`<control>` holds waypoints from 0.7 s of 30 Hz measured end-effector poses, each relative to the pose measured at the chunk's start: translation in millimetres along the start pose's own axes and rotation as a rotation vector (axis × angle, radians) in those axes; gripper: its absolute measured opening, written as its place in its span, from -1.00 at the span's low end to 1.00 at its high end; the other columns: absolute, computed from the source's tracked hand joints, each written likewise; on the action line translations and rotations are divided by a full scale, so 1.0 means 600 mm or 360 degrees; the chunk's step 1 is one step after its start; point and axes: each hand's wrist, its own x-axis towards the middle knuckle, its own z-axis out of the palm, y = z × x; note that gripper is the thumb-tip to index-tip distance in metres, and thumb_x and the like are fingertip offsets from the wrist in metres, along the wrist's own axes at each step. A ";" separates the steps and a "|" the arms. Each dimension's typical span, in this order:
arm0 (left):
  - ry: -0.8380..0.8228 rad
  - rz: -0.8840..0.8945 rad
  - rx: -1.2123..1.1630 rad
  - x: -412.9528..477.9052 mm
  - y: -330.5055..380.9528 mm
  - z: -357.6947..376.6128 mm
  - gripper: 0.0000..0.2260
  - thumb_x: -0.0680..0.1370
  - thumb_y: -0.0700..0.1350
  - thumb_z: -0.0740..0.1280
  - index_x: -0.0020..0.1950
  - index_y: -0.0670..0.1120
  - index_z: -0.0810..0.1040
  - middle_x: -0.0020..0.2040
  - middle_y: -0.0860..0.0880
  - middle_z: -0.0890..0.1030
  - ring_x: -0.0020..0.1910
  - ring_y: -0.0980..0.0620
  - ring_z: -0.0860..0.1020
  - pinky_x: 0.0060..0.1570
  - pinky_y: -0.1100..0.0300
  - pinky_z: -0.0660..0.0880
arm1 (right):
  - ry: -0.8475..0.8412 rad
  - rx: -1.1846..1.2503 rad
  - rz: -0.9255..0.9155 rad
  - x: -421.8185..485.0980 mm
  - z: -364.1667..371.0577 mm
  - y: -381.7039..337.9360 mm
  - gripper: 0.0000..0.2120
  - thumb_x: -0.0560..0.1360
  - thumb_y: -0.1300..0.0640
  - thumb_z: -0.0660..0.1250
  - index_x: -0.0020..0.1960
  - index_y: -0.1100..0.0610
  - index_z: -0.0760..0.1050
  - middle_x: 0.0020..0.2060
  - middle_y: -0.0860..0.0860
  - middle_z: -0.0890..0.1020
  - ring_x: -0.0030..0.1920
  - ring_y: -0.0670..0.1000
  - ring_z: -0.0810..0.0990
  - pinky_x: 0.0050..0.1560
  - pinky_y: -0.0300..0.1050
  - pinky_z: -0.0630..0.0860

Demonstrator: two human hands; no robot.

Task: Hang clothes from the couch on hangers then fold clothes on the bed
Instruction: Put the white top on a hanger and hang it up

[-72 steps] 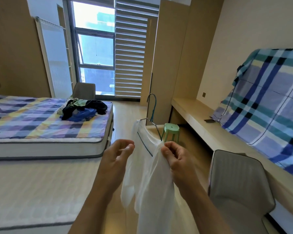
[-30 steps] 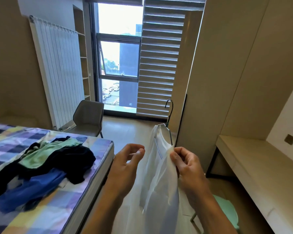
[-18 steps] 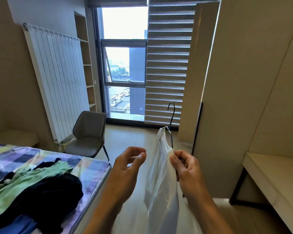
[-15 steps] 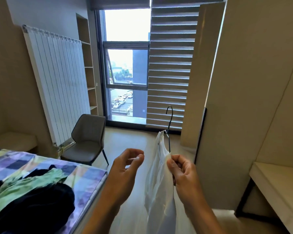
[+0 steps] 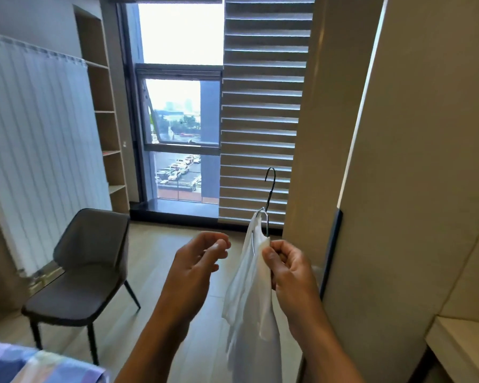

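Note:
A white garment (image 5: 253, 305) hangs on a thin metal hanger (image 5: 268, 194), whose dark hook points up in front of the blinds. My right hand (image 5: 291, 275) pinches the garment and the hanger at the shoulder and holds them up. My left hand (image 5: 197, 266) floats just to the left with fingers loosely curled, holding nothing and apart from the cloth. A corner of the bed (image 5: 39, 366) with its checked cover shows at the bottom left; the pile of clothes on it is out of view.
A grey chair (image 5: 83, 272) stands on the wooden floor at left, before a white radiator (image 5: 39, 150) and open shelves (image 5: 105, 128). Straight ahead are a window (image 5: 177, 120) and slatted blinds (image 5: 260, 114). A tall wardrobe panel (image 5: 412, 175) fills the right, with a desk edge (image 5: 462, 346) below.
The view has moved forward past the bed, toward the window and wardrobe. The clothes pile has dropped out of view. My right hand carries the hung garment along; my left hand stays empty beside it.

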 end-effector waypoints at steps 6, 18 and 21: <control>-0.0104 0.0029 -0.0043 0.283 -0.099 0.063 -0.82 0.60 0.11 0.25 0.06 0.11 0.61 -0.03 0.19 0.68 0.05 0.20 0.63 0.04 0.18 0.55 | 0.0143 0.0031 -0.0026 0.271 0.006 0.072 -0.90 0.63 0.04 0.33 0.04 0.02 0.60 -0.25 -0.16 0.64 -0.13 -0.07 0.58 -0.05 -0.08 0.49; -0.0382 -0.0058 -0.0156 0.764 -0.228 0.220 -0.87 0.64 0.00 0.28 0.05 0.08 0.63 -0.01 0.12 0.69 0.05 0.17 0.64 0.00 0.23 0.51 | 0.0497 0.0061 -0.0114 0.731 -0.031 0.171 -0.91 0.59 0.09 0.37 -0.01 0.10 0.61 -0.18 -0.02 0.71 -0.10 -0.03 0.67 0.04 -0.04 0.56; -0.0423 -0.0049 -0.0200 0.876 -0.264 0.277 -0.86 0.64 -0.03 0.28 0.06 0.03 0.64 0.00 0.08 0.70 0.04 0.16 0.65 0.03 0.19 0.54 | 0.0575 0.0084 -0.0148 0.845 -0.062 0.198 -0.86 0.46 0.00 0.35 -0.09 0.04 0.63 -0.21 -0.03 0.69 -0.14 -0.05 0.63 0.03 -0.03 0.56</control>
